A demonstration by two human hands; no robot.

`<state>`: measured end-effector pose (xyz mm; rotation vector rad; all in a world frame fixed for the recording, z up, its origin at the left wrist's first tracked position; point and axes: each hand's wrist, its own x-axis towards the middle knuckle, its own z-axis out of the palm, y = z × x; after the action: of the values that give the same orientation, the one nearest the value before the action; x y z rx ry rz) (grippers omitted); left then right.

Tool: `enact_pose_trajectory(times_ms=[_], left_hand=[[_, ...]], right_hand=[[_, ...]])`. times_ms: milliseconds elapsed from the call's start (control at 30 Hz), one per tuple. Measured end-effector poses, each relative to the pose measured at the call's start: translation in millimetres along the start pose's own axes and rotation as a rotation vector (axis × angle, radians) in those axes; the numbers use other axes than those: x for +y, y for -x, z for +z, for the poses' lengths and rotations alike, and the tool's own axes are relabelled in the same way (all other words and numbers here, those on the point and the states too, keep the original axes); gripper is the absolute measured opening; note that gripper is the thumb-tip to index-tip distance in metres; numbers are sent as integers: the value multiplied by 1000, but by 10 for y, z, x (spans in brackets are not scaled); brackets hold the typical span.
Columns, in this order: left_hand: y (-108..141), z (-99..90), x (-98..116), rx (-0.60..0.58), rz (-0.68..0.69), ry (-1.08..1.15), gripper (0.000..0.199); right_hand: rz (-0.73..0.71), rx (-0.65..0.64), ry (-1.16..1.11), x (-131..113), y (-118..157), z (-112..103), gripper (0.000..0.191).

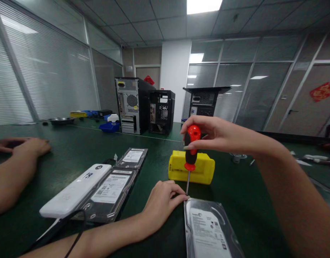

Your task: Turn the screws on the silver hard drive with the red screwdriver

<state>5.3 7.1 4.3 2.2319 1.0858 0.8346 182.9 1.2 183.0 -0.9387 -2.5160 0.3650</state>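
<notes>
My right hand [205, 134] is closed around the red and black handle of a screwdriver [191, 154], which stands nearly upright with its shaft pointing down. The tip meets the far left corner of a hard drive [207, 229] that lies label up in front of me. My left hand [163, 200] rests on the table beside that corner, its thumb and fingers pinched at the screwdriver's tip. Whatever they pinch is too small to make out. Just behind the shaft lies a yellow plastic bin [205, 168].
To the left lie two more hard drives [111, 190] and a white power bank [76, 190] with cables. Another person's hands [33, 147] rest at the far left. Computer cases [139, 104] and a blue bin [109, 127] stand at the back of the green table [86, 143].
</notes>
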Motion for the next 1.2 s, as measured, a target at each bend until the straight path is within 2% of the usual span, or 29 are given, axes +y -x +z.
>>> enact_pose_trajectory(times_ms=[200,367,567,1200], left_hand=[[48,-45,-22,-40,-31,121,13],[113,-96,8,-97,-74,126,20],[108,-74,-21,-75,-60,146,21],[107,-70,-24,-64,-45,146,21]], right_hand=[[-2,13,12,60,3,-32,30],[11,36,-41,43,41,-74,31],[13,62,3,63,23,-63,30],[48,34,10,83,-6,-32,31]])
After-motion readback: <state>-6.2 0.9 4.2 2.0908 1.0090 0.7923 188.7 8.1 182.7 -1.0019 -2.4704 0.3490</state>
